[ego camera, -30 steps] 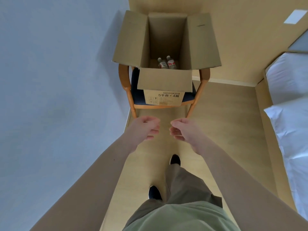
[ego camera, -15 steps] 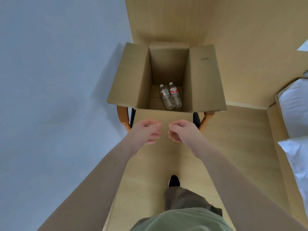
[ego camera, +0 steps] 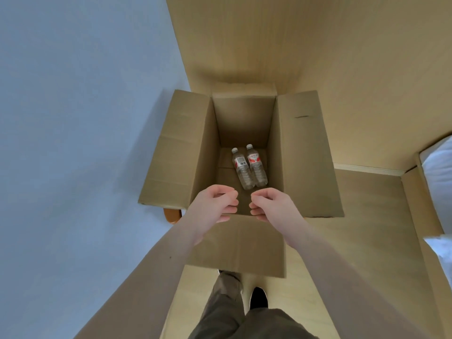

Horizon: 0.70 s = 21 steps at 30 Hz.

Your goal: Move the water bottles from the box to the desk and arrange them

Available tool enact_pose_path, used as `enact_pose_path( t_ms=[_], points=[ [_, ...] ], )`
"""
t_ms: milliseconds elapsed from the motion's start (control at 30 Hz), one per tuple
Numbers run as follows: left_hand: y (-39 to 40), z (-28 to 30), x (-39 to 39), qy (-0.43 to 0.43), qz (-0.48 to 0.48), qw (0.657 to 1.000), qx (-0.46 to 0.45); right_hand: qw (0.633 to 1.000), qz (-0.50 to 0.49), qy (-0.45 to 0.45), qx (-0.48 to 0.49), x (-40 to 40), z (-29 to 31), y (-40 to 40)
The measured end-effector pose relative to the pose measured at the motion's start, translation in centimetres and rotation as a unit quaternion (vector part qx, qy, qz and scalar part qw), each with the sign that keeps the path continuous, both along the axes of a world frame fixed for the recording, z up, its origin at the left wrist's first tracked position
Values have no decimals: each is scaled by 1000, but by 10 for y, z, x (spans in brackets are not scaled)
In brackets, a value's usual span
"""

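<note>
Both hands, left hand (ego camera: 215, 204) and right hand (ego camera: 271, 204), hover loosely curled, empty, above two ribbed clear plastic bottles (ego camera: 249, 167) in corrugated cardboard box (ego camera: 303, 155).

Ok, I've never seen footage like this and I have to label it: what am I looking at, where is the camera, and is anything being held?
There is one picture of this moment, taken by a wide-angle camera worn on a person's head, looking forward and down. No machine is involved: the two bare arms are the wearer's own. The left hand and the right hand hover over the near edge of an open cardboard box, fingers loosely curled, holding nothing. At the bottom of the box lie two clear water bottles side by side, the left bottle and the right bottle, caps pointing away from the wearer. An orange wooden part shows under the box's left flap. Below are the wearer's legs and shoes on a pale wooden floor.
</note>
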<state>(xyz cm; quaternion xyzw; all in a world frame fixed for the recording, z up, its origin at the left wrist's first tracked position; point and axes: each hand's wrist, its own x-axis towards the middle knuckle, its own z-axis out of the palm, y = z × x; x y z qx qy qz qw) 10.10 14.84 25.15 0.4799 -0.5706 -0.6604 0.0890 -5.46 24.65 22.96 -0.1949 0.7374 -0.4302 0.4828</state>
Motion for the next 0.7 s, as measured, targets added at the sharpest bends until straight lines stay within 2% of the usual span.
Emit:
enact_pose_path(
  t_ms=[367,700],
  points=[
    [-102,-43,-47,-24,-34,999,18,997,-31,49,60,-38,-31,-91],
    [-163,-84,-75,-48,-42,996,66,995,-35,37,86,-64,-67,-166]
  ],
)
